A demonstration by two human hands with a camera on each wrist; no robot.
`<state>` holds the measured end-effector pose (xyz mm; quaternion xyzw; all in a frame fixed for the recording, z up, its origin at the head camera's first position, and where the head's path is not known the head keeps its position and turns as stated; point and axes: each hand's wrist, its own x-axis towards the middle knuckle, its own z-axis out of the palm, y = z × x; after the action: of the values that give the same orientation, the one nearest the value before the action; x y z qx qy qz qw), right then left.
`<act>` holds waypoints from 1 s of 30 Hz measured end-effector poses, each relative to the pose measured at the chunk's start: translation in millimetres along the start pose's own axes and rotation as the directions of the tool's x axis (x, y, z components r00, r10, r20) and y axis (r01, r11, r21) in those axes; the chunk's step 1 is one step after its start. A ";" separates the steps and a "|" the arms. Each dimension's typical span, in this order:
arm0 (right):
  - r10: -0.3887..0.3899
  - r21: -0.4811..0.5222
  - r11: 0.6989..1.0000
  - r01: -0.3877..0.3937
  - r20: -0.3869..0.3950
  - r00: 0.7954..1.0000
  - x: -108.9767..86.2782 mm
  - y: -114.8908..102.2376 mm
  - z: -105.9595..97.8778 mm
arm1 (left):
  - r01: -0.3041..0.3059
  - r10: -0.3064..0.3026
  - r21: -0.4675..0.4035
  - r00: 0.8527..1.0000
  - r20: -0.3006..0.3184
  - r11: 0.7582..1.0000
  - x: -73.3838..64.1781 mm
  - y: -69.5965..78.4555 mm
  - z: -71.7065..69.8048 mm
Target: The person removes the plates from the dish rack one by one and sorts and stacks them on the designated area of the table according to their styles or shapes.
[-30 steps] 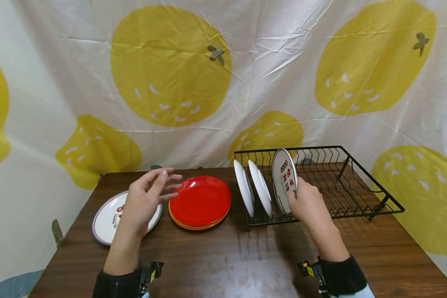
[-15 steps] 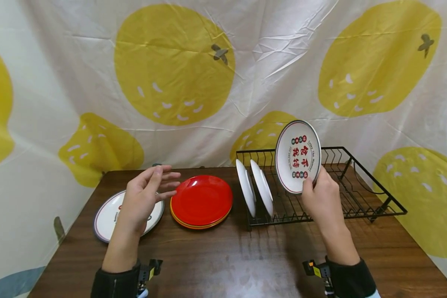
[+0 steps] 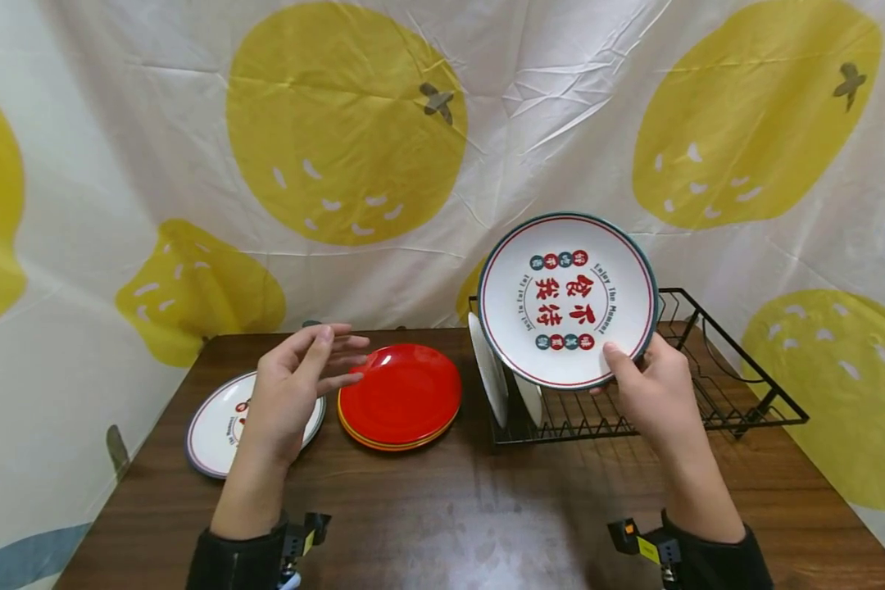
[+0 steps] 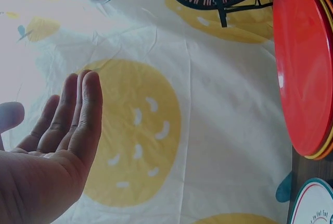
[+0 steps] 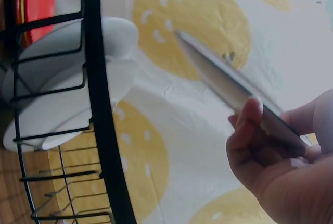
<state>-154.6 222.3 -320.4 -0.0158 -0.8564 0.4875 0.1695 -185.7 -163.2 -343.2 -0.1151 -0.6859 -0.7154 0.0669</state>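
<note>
My right hand [image 3: 658,395] grips a white plate [image 3: 564,299] by its lower right edge, thumb on the printed face. The plate has a dark green rim, a red ring and red lettering, and is held up facing me above the black dish rack [image 3: 715,422]. Seen from the right wrist, the plate [image 5: 229,83] is edge-on between thumb and fingers. Two white plates [image 3: 487,369] stand upright in the rack's left end, partly hidden by the held plate. My left hand [image 3: 288,397] hovers with extended fingers, holding nothing, and overlaps another printed white plate [image 3: 210,430] on the table.
A stack of red plates [image 3: 400,393], with yellow and orange edges below, lies between my left hand and the rack. Behind the wooden table [image 3: 442,524] hangs a pale cloth [image 3: 516,147] printed with yellow fruit.
My right hand has lifted the printed plate up out of the rack and turned its face toward me. My left hand stays nearly in place.
</note>
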 end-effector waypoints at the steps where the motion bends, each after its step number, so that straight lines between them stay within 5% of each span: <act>1: 0.000 0.030 1.000 -0.001 0.023 1.000 -0.4 -0.4 -0.5 | 0.000 0.000 -0.004 1.000 0.004 1.000 -0.5 0.5 1.9; 7: -0.053 0.192 0.981 0.034 0.092 0.994 -4.6 -4.3 0.1 | -0.016 0.018 -0.030 0.997 0.076 0.999 -2.7 2.1 14.6; 13: -0.181 0.432 0.895 0.107 0.135 0.974 -14.1 -14.3 6.8 | -0.061 0.070 -0.062 0.985 0.155 0.996 -8.7 7.3 26.7; 17: -0.240 0.465 0.875 0.136 0.171 0.956 -23.9 -24.9 14.8 | -0.070 0.085 -0.085 0.979 0.183 0.994 -16.1 13.7 36.0; 25: -0.283 0.377 0.911 0.169 0.271 0.920 -36.5 -38.2 25.2 | -0.104 0.116 -0.081 0.980 0.160 0.991 -28.2 26.5 43.1; 30: -0.235 0.352 0.929 0.110 0.334 0.913 -38.3 -39.3 26.4 | -0.110 0.122 -0.089 0.982 0.144 0.990 -30.5 29.0 38.7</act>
<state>-121.1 172.4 -310.3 0.1815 -0.7783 0.5991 0.0480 -146.1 -128.0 -321.8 -0.2107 -0.6515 -0.7269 0.0525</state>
